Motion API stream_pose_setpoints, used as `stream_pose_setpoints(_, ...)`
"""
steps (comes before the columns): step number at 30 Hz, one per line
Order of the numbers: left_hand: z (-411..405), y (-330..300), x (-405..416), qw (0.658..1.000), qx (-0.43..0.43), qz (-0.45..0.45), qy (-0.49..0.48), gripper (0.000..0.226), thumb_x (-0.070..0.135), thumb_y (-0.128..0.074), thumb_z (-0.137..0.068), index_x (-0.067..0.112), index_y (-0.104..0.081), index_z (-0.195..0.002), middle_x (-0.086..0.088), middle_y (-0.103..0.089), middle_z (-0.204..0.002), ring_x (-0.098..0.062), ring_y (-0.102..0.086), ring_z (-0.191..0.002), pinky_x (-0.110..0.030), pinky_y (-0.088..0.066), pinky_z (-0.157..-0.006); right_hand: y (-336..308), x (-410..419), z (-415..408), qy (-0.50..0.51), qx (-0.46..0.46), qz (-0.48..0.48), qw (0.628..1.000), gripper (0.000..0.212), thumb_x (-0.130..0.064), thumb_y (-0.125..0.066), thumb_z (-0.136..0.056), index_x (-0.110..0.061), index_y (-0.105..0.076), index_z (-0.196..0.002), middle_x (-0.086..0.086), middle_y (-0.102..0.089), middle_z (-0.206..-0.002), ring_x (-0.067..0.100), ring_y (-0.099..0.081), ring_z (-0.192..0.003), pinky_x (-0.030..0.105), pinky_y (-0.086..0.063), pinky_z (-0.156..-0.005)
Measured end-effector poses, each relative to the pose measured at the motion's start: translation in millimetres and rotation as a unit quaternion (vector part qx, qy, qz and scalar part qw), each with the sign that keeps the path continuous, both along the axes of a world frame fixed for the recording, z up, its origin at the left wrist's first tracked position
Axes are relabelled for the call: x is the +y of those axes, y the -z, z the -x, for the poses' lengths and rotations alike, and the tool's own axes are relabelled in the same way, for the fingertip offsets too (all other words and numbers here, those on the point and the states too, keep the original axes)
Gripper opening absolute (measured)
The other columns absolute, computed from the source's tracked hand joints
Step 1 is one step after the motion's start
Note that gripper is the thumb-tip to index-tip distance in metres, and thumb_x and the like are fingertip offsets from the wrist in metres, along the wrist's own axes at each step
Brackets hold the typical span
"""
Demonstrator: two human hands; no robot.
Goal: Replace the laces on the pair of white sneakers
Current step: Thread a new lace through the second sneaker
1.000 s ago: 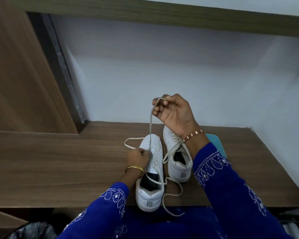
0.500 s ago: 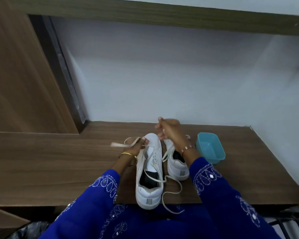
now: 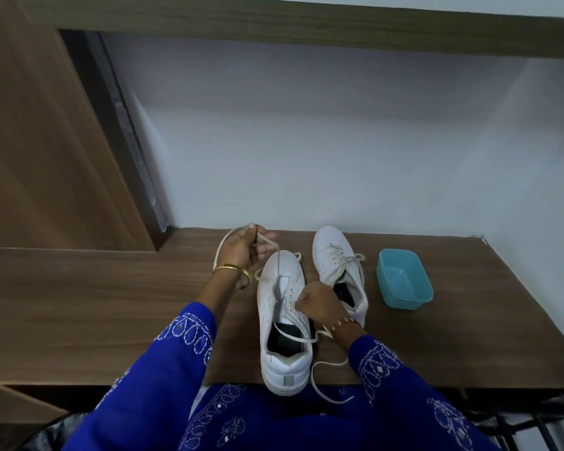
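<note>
Two white sneakers stand on the wooden desk point(image 3: 111, 301), toes pointing away from me. The near sneaker point(image 3: 282, 323) is partly laced with a cream lace point(image 3: 275, 255) that runs up from its tongue. My left hand point(image 3: 246, 255) is raised beyond the toe and pinches that lace, a loop of it curving round the hand. On the same shoe's right eyelet row rests my right hand point(image 3: 319, 305), fingers curled on the lace there. The lace's other end point(image 3: 326, 379) trails off the desk's front edge. The far sneaker point(image 3: 337, 265) stands to the right, laced.
A light blue plastic tub point(image 3: 404, 284) sits on the desk right of the far sneaker. A white wall rises right behind the desk, and a wooden panel point(image 3: 39, 141) stands at the left. The near shoe's heel overhangs the front edge above my lap.
My right hand came down from high above the shoes to the near shoe's eyelets. My left hand rose from the shoe and drew the lace up and leftward.
</note>
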State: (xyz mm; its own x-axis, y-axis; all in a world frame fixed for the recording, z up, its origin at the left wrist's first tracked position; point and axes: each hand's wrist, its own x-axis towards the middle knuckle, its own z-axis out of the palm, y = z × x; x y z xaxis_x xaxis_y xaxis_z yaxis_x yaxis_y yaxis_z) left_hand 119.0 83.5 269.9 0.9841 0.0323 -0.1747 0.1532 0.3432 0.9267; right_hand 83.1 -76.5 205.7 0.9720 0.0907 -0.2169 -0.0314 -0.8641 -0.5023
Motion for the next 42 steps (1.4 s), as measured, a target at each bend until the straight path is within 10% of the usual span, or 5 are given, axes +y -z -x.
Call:
stream_pose_setpoints(8,9,52,-4,0.987,0.138,-0.025,-0.081,0.029,0.028,-0.052,-0.093,0.012,-0.059,-0.069,-0.004,-0.058,-0.064,-0.014,-0.054,-0.057,-0.024,-0.044,-0.056,-5,6,-21,0.077,-0.025,-0.025,0.996,0.038,-0.005,-0.05,-0.082,-0.017,-0.027,-0.054,0.0,-0.037,-0.053,0.01,-0.037,-0.05,0.024,-0.027,-0.046)
stream_pose_setpoints(15,7,60,-12,0.947,0.168,-0.271,-0.038,0.025,0.022,-0.052,-0.091,-0.001,-0.061,-0.093,-0.006,-0.054,-0.074,-0.014,-0.045,-0.061,-0.025,-0.032,-0.051,7,14,-49,0.152,-0.004,-0.052,0.987,0.042,-0.031,-0.055,-0.087,-0.013,-0.032,-0.056,-0.002,-0.034,-0.056,0.021,-0.044,-0.067,0.026,-0.032,-0.06)
stream_pose_setpoints(24,-12,69,-17,0.968,0.126,-0.205,-0.069,0.022,-0.009,-0.046,-0.087,0.007,-0.061,-0.083,-0.007,-0.058,-0.072,-0.009,-0.055,-0.056,-0.006,-0.039,-0.042,13,15,-76,0.149,-0.028,-0.066,0.986,0.014,-0.008,-0.05,-0.083,-0.003,-0.055,-0.071,0.01,-0.056,-0.074,0.027,-0.054,-0.077,0.029,-0.04,-0.064)
stream_pose_setpoints(35,-15,83,-9,0.983,0.112,-0.08,-0.118,0.019,0.007,-0.055,-0.083,0.014,-0.065,-0.068,0.002,-0.065,-0.059,-0.019,-0.058,-0.065,-0.033,-0.05,-0.071,2,17,-67,0.135,-0.105,-0.143,0.975,0.025,0.003,-0.046,-0.084,-0.001,-0.067,-0.096,0.014,-0.066,-0.107,0.026,-0.059,-0.103,0.022,-0.041,-0.082)
stream_pose_setpoints(42,4,81,-5,0.995,0.062,-0.065,-0.05,0.011,0.019,-0.063,-0.079,0.015,-0.067,-0.088,0.012,-0.068,-0.065,-0.015,-0.063,-0.086,-0.039,-0.046,-0.091,-33,-2,-22,0.044,-0.039,-0.125,0.99,0.022,-0.009,-0.061,-0.082,0.012,-0.062,-0.076,0.02,-0.063,-0.071,0.015,-0.05,-0.055,0.025,-0.047,-0.06)
